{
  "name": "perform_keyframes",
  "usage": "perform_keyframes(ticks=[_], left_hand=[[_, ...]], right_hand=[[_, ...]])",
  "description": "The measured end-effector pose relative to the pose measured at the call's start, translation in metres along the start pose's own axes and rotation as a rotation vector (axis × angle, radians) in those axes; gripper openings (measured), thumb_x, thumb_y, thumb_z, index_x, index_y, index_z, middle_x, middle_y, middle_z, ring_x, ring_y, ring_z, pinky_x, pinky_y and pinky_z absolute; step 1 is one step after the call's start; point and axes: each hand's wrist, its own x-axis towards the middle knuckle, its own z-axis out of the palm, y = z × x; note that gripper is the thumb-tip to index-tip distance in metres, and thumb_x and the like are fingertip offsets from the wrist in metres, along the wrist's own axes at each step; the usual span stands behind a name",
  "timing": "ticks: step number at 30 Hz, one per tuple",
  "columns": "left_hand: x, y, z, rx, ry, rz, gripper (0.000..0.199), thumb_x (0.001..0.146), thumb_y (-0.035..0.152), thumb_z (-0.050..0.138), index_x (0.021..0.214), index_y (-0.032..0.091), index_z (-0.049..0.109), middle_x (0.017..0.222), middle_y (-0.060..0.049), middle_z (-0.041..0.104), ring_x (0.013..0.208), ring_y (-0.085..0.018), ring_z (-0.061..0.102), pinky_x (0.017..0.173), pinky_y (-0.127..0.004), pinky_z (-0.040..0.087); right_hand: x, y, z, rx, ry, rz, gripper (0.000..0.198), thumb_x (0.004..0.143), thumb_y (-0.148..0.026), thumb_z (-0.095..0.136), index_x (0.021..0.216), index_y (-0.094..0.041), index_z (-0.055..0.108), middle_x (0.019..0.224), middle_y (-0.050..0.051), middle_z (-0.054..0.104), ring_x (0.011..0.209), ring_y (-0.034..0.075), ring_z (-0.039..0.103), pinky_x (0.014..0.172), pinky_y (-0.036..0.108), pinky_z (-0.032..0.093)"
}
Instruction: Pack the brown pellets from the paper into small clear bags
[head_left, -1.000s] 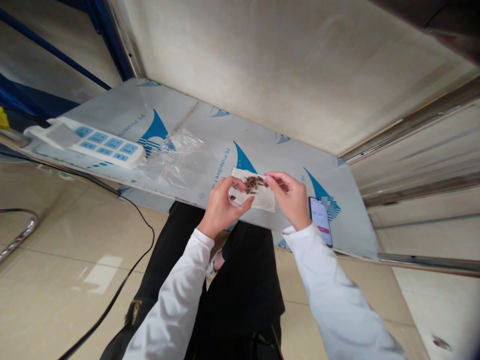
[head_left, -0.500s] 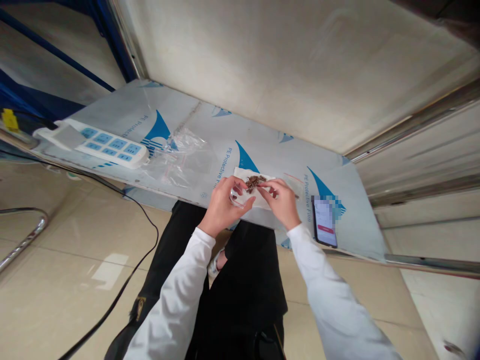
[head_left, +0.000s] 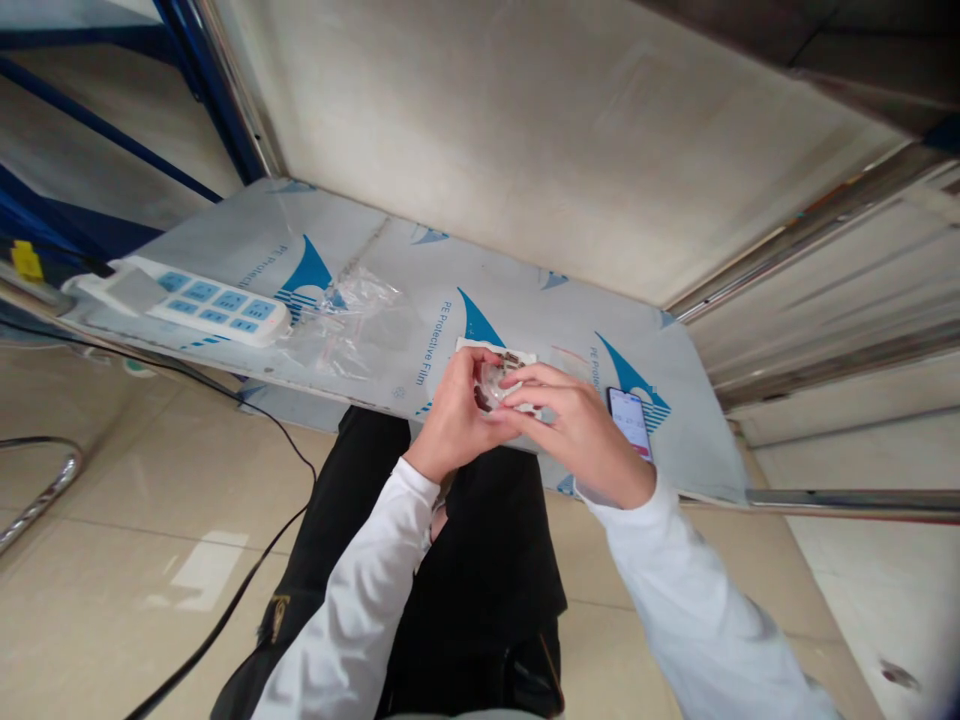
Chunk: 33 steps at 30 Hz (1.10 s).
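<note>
My left hand (head_left: 456,418) curls around a small clear plastic bag (head_left: 491,382), thumb towards me and fingers on the far side. From the right, my right hand (head_left: 576,428) reaches over, its fingertips closed at the bag's right side. Whether a small piece is also between those fingertips is hidden. Just beyond the fingers, small brown metal-looking pieces (head_left: 511,361) lie in a loose pile on a white sheet (head_left: 466,344). My hands cover much of the sheet and part of the pile.
The table (head_left: 405,240) is covered in printed protective film. A white power strip (head_left: 217,305) and crumpled clear plastic bags (head_left: 349,325) lie to the left. At the right is a phone (head_left: 630,422). A black cable (head_left: 289,430) hangs past the front edge at left.
My right hand has moved from the brown pile to the clear bag in my left hand. The bag now shows more between both hands, and my right forearm covers part of the phone.
</note>
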Motion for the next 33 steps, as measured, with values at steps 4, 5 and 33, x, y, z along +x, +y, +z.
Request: perform_keyframes(ticks=[4,5,33], left_hand=[[0.003,0.012,-0.015,-0.153,-0.078,-0.012,0.038,0.071,0.031,0.073,0.101,0.019,0.051,0.097,-0.005,0.059,0.086,-0.016,0.056,0.076,-0.029,0.045],[0.005,0.016,-0.018,-0.181,-0.065,-0.025,0.026,0.077,0.031,0.068,0.097,0.019,0.055,0.095,-0.005,0.061,0.086,-0.016,0.057,0.078,-0.029,0.045],[0.009,0.037,-0.018,-0.266,0.078,-0.168,0.019,0.079,0.037,0.069,0.076,0.018,0.068,0.077,-0.004,0.07,0.073,-0.016,0.061,0.073,-0.03,0.048]], right_hand=[[-0.001,-0.002,-0.021,0.031,0.116,0.069,0.011,0.084,-0.032,0.067,0.085,-0.024,0.074,0.095,0.004,0.073,0.09,0.022,0.068,0.083,0.036,0.052],[-0.002,-0.005,-0.028,0.029,0.114,0.074,0.012,0.083,-0.033,0.067,0.084,-0.024,0.074,0.094,0.004,0.074,0.089,0.022,0.068,0.082,0.036,0.053],[-0.011,-0.011,0.006,0.81,0.358,0.44,0.024,0.074,-0.038,0.075,0.087,-0.018,0.071,0.085,0.005,0.073,0.074,0.016,0.067,0.073,0.031,0.056]])
